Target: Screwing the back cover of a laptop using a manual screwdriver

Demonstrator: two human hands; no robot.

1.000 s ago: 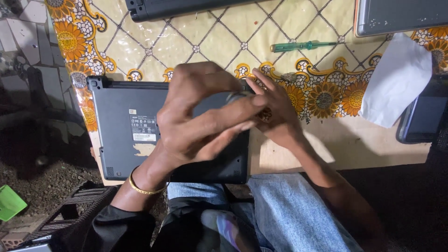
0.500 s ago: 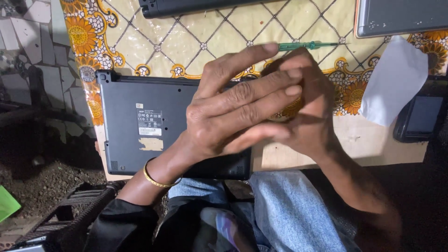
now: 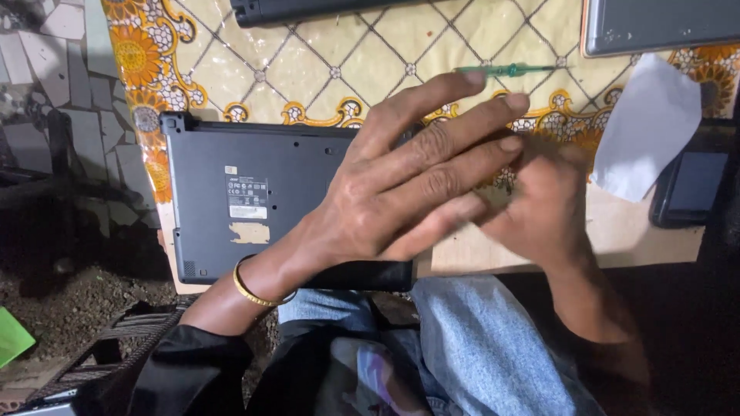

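Observation:
A black laptop (image 3: 247,200) lies upside down, bottom cover up, on a yellow patterned tablecloth (image 3: 347,69). My left hand (image 3: 401,192) hovers over the laptop's right end with its fingers stretched out and apart, and nothing shows in it. A gold bangle (image 3: 250,289) circles that wrist. My right hand (image 3: 539,216) is blurred, just right of the laptop, partly under the left fingers. I cannot see whether it holds anything. A green-handled screwdriver (image 3: 505,69) lies on the cloth just beyond the fingertips.
A white sheet (image 3: 647,127) lies at the right beside a dark phone-like device (image 3: 690,181). Another grey laptop (image 3: 655,23) and a long black part (image 3: 308,9) sit at the far edge. My knees are below the table; dirt floor at left.
Both hands rose and shifted right off the laptop's middle. The left fingers, curled over the right hand a second ago, are now stretched out.

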